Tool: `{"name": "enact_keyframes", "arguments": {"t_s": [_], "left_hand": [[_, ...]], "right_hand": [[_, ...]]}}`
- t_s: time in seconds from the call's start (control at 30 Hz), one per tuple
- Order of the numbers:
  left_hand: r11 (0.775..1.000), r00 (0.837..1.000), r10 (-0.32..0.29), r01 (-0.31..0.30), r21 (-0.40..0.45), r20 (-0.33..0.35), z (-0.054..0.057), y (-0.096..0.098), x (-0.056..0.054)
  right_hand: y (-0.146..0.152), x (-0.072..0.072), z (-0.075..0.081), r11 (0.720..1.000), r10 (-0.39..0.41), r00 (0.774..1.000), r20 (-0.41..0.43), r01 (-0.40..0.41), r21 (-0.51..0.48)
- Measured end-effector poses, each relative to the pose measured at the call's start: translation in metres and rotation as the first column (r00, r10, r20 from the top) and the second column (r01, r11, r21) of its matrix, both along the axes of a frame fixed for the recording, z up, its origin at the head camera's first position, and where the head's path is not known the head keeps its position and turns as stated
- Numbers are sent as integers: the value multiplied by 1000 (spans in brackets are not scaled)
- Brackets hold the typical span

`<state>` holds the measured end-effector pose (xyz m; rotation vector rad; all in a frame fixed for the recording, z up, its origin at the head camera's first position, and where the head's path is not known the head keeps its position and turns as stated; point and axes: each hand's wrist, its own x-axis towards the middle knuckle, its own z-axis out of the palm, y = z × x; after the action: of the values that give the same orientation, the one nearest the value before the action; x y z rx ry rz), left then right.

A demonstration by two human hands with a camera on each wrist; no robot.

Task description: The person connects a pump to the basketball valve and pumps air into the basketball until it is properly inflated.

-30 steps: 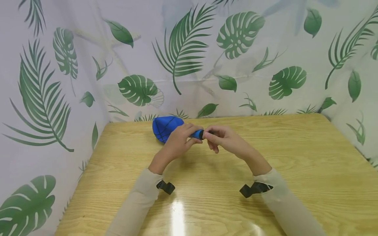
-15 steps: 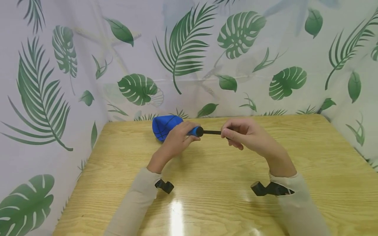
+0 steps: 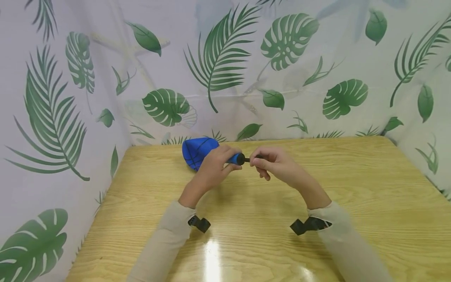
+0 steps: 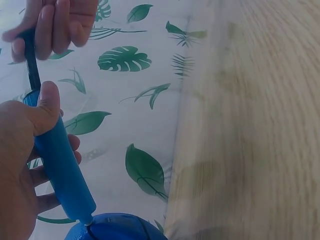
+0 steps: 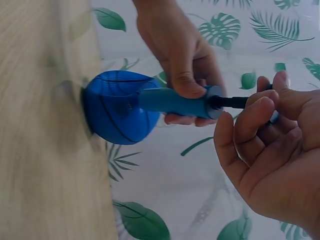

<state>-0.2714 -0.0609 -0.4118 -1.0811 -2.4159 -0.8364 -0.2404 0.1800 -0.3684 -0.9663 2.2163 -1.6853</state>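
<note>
Key relation: thin black rod (image 5: 233, 102) roughly in line with smooth blue plastic-looking cylinder (image 5: 172, 101), long axis left to right in head view. Slack-looking blue ball with thin black lines (image 3: 195, 152) at the cylinder's left end, on glossy wood-grain table (image 3: 264, 243), near far edge. In left wrist view, narrow tip appearing to meet ball; can't tell how firmly seated. Rod out of opposite, black-capped end toward right hand (image 3: 273, 164), short length exposed.

Left hand (image 3: 213, 165): nearer to ball, wrapped round cylinder, thumb along one side, fingers round the other. Right hand: just off the capped end, pinching rod's outer end with thumb and fingertips, other fingers loosely bent, apart from cylinder. Beige-sleeved forearms (image 3: 160, 243) angled inward from bottom of head view. Judgement: best kept straight along that axis; sideways load could twist tip off ball.
</note>
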Motion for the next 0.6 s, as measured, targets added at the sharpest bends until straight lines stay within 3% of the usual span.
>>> {"name": "enact_keyframes", "arguments": {"t_s": [0.3, 0.6], "left_hand": [[1000, 1000, -10, 9, -25, -3, -3, 4, 5], [999, 999, -31, 32, -21, 35, -4, 4, 3]], "right_hand": [[-12, -6, -17, 1000, -3, 999, 46, 3, 0], [-8, -3, -8, 1000, 13, 997, 82, -16, 25]]}}
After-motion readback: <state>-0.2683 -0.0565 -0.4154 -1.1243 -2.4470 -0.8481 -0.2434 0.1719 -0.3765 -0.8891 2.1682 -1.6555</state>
